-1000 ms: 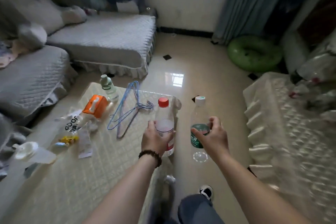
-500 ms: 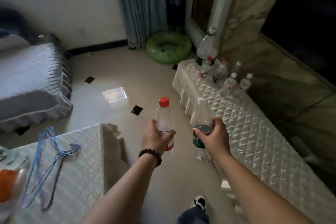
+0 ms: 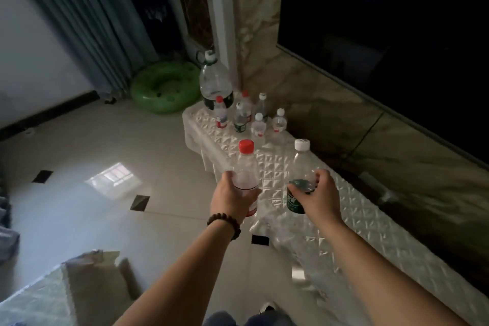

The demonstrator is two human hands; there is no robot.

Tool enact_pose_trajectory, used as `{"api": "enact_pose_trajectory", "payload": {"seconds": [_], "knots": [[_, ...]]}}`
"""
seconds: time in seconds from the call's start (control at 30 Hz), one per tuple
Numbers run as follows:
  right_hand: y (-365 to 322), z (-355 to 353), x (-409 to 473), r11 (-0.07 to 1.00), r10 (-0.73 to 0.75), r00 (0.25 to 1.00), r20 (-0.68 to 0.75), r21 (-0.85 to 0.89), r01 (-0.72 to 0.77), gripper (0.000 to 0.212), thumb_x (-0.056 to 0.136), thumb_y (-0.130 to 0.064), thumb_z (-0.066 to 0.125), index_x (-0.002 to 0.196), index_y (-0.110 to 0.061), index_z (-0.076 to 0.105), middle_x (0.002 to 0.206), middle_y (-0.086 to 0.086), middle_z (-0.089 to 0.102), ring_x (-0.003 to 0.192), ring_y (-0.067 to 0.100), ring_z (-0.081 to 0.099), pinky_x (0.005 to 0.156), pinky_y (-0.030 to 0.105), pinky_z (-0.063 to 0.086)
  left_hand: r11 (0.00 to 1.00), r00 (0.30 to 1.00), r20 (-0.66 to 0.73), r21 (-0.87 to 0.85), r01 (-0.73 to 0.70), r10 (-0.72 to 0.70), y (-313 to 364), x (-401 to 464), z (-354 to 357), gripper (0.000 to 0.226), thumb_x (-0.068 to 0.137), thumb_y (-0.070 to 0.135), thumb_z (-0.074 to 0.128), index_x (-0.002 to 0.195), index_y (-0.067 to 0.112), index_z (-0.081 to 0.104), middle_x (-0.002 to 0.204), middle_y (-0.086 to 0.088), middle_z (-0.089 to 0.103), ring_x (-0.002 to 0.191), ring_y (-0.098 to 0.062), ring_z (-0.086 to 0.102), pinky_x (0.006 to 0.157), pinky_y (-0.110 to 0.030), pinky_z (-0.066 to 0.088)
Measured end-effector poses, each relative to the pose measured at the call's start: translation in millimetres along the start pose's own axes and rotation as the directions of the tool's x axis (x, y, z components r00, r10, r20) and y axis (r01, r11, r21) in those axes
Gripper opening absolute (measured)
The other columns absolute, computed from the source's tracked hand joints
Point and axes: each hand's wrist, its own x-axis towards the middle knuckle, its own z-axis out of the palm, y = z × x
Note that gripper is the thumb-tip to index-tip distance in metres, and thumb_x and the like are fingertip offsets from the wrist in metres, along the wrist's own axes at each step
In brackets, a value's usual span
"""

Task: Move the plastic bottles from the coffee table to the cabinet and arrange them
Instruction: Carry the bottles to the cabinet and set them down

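- While both hands are held out in front of the person, the scene runs from a covered coffee table [image 3: 34, 299] at the lower left to a long cabinet [image 3: 370, 233] along the right wall.
- Grey curtain [image 3: 79, 21] hangs at the upper left, above a pale tiled floor [image 3: 79, 206] with small dark diamond tiles.
- A green swim ring [image 3: 164, 87] lies on the floor at the foot of the curtain, just beside the far end of the cabinet.
- The left hand [image 3: 232, 196], with a dark bead bracelet [image 3: 225, 222] on its wrist, grips a red-capped bottle [image 3: 247, 167] around its middle, fingers curled round it; the bottle stands upright in the air over the cabinet's near edge.
- The right hand [image 3: 318, 196] grips a white-capped bottle [image 3: 301, 164] with a green label, fingers and thumb wrapped round its body; it is upright too, above the quilted white cover of the cabinet.
- The two held bottles are near each other but apart.
- At the far end of the cabinet stands a big jug [image 3: 215, 82] with a white cap, and a cluster of small bottles [image 3: 248, 119] stands upright in front of it, some red-capped, some white-capped.
- A dark screen [image 3: 397, 34] fills the wall above the cabinet at the right.
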Motion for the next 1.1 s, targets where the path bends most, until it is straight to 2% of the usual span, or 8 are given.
{"api": "enact_pose_trajectory", "payload": {"seconds": [0.17, 0.37, 0.5, 0.63, 0.83, 0.9, 1.0, 1.1], "knots": [[13.4, -12.0, 25.7, 0.999, 0.043, 0.997, -0.057, 0.001, -0.043, 0.069, 0.073, -0.038, 0.079, 0.126, -0.008, 0.045, 0.12, 0.011, 0.053, 0.107, 0.025, 0.054, 0.077, 0.025, 0.038, 0.995, 0.996, 0.076, 0.083, -0.053, 0.047, 20.3, 34.9, 29.0, 0.059, 0.066, 0.045, 0.078, 0.11, 0.025, 0.045, 0.109, 0.001, 0.06, 0.092, -0.02, 0.06, 0.08, -0.036, 0.054], [18.2, -9.2, 65.9, 0.988, 0.152, 0.978, -0.142, 0.025, -0.15, 0.071, 0.073, -0.036, 0.079, 0.128, -0.009, 0.044, 0.125, 0.01, 0.054, 0.112, 0.025, 0.054, 0.078, 0.025, 0.041, 0.985, 0.982, 0.172, 0.138, -0.101, 0.077, 38.6, 90.2, 57.7, 0.062, 0.066, 0.045, 0.08, 0.113, 0.024, 0.046, 0.11, 0.002, 0.058, 0.096, -0.02, 0.058, 0.084, -0.041, 0.054], [16.2, 9.0, 98.0, 0.968, 0.252, 0.951, -0.179, 0.042, -0.248, 0.071, 0.074, -0.037, 0.078, 0.129, -0.01, 0.044, 0.126, 0.009, 0.053, 0.114, 0.025, 0.054, 0.076, 0.025, 0.041, 0.975, 0.96, 0.268, 0.182, -0.128, 0.076, 46.6, 138.8, 72.6, 0.061, 0.068, 0.046, 0.079, 0.115, 0.026, 0.044, 0.11, 0.005, 0.057, 0.092, -0.016, 0.056, 0.079, -0.034, 0.054], [9.1, 41.3, 131.8, 0.935, 0.355, 0.916, -0.188, 0.072, -0.348, 0.072, 0.073, -0.039, 0.078, 0.128, -0.009, 0.044, 0.124, 0.009, 0.054, 0.112, 0.026, 0.055, 0.078, 0.026, 0.042, 0.962, 0.918, 0.387, 0.205, -0.182, 0.092, 52.5, 197.2, 79.7, 0.064, 0.07, 0.042, 0.078, 0.121, 0.026, 0.043, 0.112, 0.004, 0.057, 0.091, -0.015, 0.056, 0.061, -0.018, 0.048], [12.1, 76.1, 180.0, 0.867, 0.498, 0.838, -0.222, 0.15, -0.476, 0.078, 0.074, -0.038, 0.078, 0.138, -0.013, 0.04, 0.125, 0.009, 0.053, 0.114, 0.026, 0.053, 0.085, 0.028, 0.041, 0.94, 0.858, 0.506, 0.239, -0.243, 0.093, 47.6, 272.9, 100.4, 0.063, 0.071, 0.035, 0.079, 0.12, 0.024, 0.043, 0.109, 0.003, 0.057, 0.099, -0.021, 0.057, 0.081, -0.035, 0.052], [20.2, 82.1, 195.0, 0.846, 0.533, 0.813, -0.234, 0.178, -0.503, 0.078, 0.074, -0.036, 0.078, 0.138, -0.015, 0.04, 0.125, 0.009, 0.052, 0.114, 0.026, 0.052, 0.084, 0.027, 0.04, 0.935, 0.844, 0.531, 0.255, -0.249, 0.08, 42.3, 290.7, 112.6, 0.062, 0.072, 0.031, 0.079, 0.12, 0.021, 0.041, 0.109, 0.0, 0.054, 0.102, -0.023, 0.055, 0.083, -0.035, 0.049], [38.1, 90.1, 218.0, 0.826, 0.563, 0.788, -0.248, 0.194, -0.529, 0.076, 0.073, -0.028, 0.08, 0.137, -0.016, 0.041, 0.127, 0.008, 0.051, 0.116, 0.025, 0.052, 0.083, 0.025, 0.038, 0.921, 0.832, 0.55, 0.285, -0.264, 0.069, 29.6, 311.4, 136.0, 0.068, 0.071, 0.028, 0.08, 0.124, 0.019, 0.039, 0.121, -0.004, 0.053, 0.106, -0.024, 0.054, 0.083, -0.031, 0.045], [58.7, 99.0, 239.4, 0.826, 0.564, 0.784, -0.259, 0.191, -0.531, 0.074, 0.073, -0.018, 0.08, 0.136, -0.015, 0.04, 0.127, 0.008, 0.054, 0.117, 0.026, 0.053, 0.082, 0.025, 0.039, 0.909, 0.833, 0.548, 0.305, -0.284, 0.076, 17.2, 325.8, 159.5, 0.069, 0.069, 0.029, 0.082, 0.124, 0.021, 0.04, 0.122, -0.003, 0.054, 0.106, -0.023, 0.056, 0.084, -0.032, 0.047]]}}
